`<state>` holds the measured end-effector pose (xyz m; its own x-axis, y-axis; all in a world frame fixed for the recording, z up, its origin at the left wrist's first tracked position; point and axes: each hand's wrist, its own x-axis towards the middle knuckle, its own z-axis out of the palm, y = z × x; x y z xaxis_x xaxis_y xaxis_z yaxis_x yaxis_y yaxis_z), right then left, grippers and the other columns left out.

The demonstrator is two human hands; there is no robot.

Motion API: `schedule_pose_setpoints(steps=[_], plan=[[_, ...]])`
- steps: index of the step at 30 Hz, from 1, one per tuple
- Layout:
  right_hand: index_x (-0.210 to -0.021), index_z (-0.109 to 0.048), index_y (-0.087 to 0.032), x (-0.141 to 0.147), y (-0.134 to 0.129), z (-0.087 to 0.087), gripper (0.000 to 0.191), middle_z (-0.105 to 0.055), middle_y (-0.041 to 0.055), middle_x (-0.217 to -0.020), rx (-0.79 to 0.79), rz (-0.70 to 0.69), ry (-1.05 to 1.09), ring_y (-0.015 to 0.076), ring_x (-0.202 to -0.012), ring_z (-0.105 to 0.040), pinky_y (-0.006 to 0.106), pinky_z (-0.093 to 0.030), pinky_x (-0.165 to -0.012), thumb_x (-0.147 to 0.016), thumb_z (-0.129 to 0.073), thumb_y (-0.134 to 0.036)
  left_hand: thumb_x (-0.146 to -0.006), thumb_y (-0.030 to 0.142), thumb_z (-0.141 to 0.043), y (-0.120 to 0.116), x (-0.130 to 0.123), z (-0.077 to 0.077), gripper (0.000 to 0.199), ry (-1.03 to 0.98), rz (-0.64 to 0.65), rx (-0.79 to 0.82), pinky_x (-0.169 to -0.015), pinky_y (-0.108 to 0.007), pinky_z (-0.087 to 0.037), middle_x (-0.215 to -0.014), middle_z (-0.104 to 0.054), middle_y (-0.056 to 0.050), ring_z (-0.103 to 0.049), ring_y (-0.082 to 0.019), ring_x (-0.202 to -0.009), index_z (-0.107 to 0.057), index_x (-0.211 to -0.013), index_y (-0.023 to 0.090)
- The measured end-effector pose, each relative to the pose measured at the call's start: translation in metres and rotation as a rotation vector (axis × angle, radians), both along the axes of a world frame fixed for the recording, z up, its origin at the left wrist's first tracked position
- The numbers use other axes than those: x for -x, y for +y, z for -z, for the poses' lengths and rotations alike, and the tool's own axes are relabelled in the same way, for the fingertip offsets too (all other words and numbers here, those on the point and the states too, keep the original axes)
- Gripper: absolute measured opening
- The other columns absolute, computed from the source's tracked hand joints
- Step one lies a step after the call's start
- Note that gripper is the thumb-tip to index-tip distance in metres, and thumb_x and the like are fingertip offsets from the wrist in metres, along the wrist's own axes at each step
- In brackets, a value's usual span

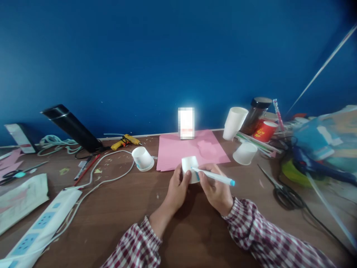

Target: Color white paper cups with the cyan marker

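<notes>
My left hand (179,186) is closed around the lower left side of a white paper cup (189,162) at the middle of the table. In my right hand (214,186) is a white marker pen (219,176) with a light-blue end. Its tip meets or nearly meets the cup's side; exactly where is hard to tell. A bluish mark shows near the cup's lower right. Behind the cup lie sheets of pink paper (170,149), and a bright, pixelated upright object (186,123) stands at their back edge.
Another white cup (142,159) stands upside down at left, near a yellow glue gun (126,141) and a white power strip (41,227). Stacked cups (234,123), an upturned cup (245,153), a red cup (265,131) and black scissors (284,193) are at right.
</notes>
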<state>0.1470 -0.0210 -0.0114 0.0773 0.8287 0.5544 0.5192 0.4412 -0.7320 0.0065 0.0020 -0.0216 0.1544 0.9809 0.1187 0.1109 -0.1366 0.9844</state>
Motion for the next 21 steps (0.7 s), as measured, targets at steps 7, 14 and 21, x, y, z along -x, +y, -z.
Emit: schedule_pose_setpoints(steps=[7,14,21], plan=[[-0.096,-0.059,-0.019,-0.0008,0.0021,-0.0003,0.01,-0.063,0.0056,-0.089,-0.055,0.031,-0.023,0.0186,-0.081,-0.061,0.032,-0.051,-0.073,-0.088,-0.054,-0.023,-0.089,0.04,-0.048,0.0012,0.0002,0.002,0.04,-0.037,0.027,-0.016,-0.094,-0.034,-0.041,-0.117,-0.061,-0.009,-0.056,-0.021,-0.106,-0.051,-0.122,0.017],[-0.097,-0.059,-0.02,-0.0017,0.0032,-0.0013,0.011,-0.063,0.0056,-0.09,-0.081,0.04,-0.066,0.0193,-0.081,-0.06,0.033,-0.051,-0.073,-0.089,-0.052,-0.023,-0.088,0.041,-0.049,0.0013,0.0004,0.0035,0.041,-0.037,0.018,-0.012,-0.095,-0.034,-0.041,-0.117,-0.061,-0.008,-0.056,-0.021,-0.108,-0.052,-0.122,0.018],[-0.095,-0.058,-0.02,-0.0011,0.003,-0.0045,0.009,-0.062,0.0047,-0.087,-0.091,0.027,-0.097,0.0183,-0.08,-0.059,0.032,-0.049,-0.073,-0.089,-0.052,-0.021,-0.088,0.04,-0.049,0.0011,0.0005,0.0034,0.041,-0.027,0.01,-0.013,-0.093,-0.034,-0.042,-0.116,-0.062,-0.008,-0.056,-0.02,-0.105,-0.052,-0.122,0.017]])
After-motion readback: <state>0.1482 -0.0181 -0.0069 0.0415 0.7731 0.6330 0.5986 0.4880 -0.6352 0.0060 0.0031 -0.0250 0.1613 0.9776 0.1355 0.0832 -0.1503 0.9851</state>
